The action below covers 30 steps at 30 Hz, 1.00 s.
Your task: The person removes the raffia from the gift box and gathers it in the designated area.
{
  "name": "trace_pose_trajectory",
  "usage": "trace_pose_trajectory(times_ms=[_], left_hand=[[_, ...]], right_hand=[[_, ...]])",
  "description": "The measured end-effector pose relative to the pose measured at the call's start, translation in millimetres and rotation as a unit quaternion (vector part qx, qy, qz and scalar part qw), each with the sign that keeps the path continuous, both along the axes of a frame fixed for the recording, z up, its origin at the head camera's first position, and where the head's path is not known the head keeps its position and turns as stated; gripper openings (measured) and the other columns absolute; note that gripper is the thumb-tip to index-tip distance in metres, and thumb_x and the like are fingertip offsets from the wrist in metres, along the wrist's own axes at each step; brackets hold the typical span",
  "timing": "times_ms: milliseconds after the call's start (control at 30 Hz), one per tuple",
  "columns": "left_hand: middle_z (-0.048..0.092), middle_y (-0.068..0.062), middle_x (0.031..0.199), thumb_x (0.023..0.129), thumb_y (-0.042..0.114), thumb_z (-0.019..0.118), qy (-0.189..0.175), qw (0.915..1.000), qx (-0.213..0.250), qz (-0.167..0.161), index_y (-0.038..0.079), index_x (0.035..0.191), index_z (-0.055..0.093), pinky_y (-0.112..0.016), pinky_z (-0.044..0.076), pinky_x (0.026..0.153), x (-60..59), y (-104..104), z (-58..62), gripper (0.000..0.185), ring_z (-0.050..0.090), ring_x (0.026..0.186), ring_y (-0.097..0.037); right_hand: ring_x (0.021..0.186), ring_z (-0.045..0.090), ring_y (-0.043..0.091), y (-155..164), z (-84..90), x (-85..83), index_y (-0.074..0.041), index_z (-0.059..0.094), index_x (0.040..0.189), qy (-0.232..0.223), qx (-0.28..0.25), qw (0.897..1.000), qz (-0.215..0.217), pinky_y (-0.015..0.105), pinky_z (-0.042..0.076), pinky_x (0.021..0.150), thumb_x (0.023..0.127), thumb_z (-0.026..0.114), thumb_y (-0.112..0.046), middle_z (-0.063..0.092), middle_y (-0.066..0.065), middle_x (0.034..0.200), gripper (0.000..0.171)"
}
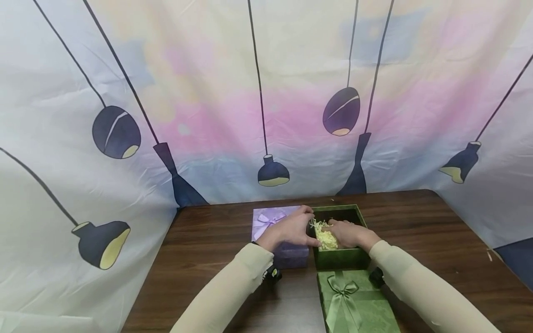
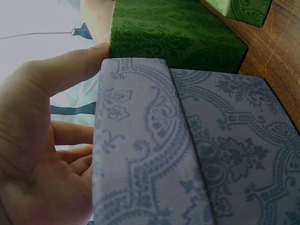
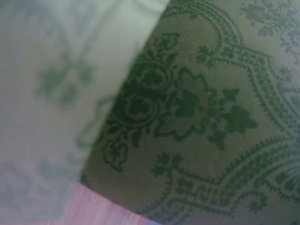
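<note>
An open green gift box point(image 1: 342, 259) stands on the table with yellow shredded paper point(image 1: 327, 239) along its left inside. My right hand point(image 1: 349, 233) reaches into this box and touches the paper; its fingertips are partly hidden. Over the lid of the purple gift box point(image 1: 291, 259), my left hand point(image 1: 291, 229) has its thumb and fingers spread at the green box's left edge. In the left wrist view, the left thumb point(image 2: 70, 70) touches the edge of the green box point(image 2: 164, 37). The right wrist view shows only green patterned box surfaces point(image 3: 201, 112), not the hand.
A green lid point(image 1: 366, 296) with a ribbon bow point(image 1: 343, 291) lies in front of the green box. The purple box has a lilac bow point(image 1: 268, 221) on top. Behind the wooden table point(image 1: 208, 259) hangs a cloth point(image 1: 225, 115) printed with lamps.
</note>
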State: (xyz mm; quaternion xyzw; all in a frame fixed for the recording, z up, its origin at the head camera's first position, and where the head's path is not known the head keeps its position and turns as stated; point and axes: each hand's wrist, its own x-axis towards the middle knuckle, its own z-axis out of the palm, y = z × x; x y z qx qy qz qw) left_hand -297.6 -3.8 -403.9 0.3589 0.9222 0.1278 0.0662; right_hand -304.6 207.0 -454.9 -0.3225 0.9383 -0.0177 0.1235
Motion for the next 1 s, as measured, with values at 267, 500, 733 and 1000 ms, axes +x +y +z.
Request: trace_pose_trajectory(times_ms=[267, 500, 733, 1000], left_hand=[[0.043, -0.011, 0.145, 0.078, 0.048, 0.077, 0.005, 1.0, 0.001, -0.002, -0.002, 0.136, 0.052, -0.028, 0.039, 0.11, 1.4, -1.6, 0.8, 0.081, 0.046, 0.131, -0.023], [0.042, -0.01, 0.146, 0.079, 0.051, 0.076, 0.006, 0.9999, -0.004, -0.008, -0.002, 0.137, 0.052, -0.027, 0.04, 0.108, 0.3, -1.5, 0.8, 0.082, 0.047, 0.131, -0.022], [0.042, -0.01, 0.146, 0.079, 0.05, 0.077, 0.007, 0.9999, -0.006, -0.007, -0.002, 0.135, 0.053, -0.026, 0.041, 0.107, -0.9, 0.2, 0.1, 0.08, 0.048, 0.13, -0.022], [0.043, -0.01, 0.145, 0.078, 0.049, 0.077, 0.015, 0.9999, -0.005, -0.008, 0.0, 0.134, 0.054, -0.025, 0.041, 0.106, -1.3, 0.3, -1.2, 0.078, 0.049, 0.129, -0.021]], right_hand=[[0.119, 0.056, 0.041, -1.7, 0.0, 0.0, -0.005, 0.058, 0.133, -0.005, -0.019, 1.0, -0.01, 0.058, 0.049, 0.091, 0.078, 0.075, 0.003, 0.057, 0.025, 0.131, 0.059], [0.11, 0.062, 0.033, 3.0, 0.4, 0.6, -0.007, 0.058, 0.134, -0.026, -0.048, 0.998, -0.025, 0.058, 0.047, 0.096, 0.081, 0.077, -0.008, 0.063, 0.015, 0.127, 0.056], [0.106, 0.064, 0.033, 6.1, 2.1, 0.0, -0.004, 0.055, 0.136, -0.037, -0.085, 0.995, -0.029, 0.052, 0.051, 0.092, 0.079, 0.076, -0.006, 0.062, 0.016, 0.129, 0.061], [0.12, 0.056, 0.037, 7.3, 2.2, -1.3, -0.004, 0.053, 0.138, -0.039, -0.115, 0.992, -0.041, 0.051, 0.049, 0.095, 0.077, 0.08, -0.012, 0.058, 0.015, 0.134, 0.067]])
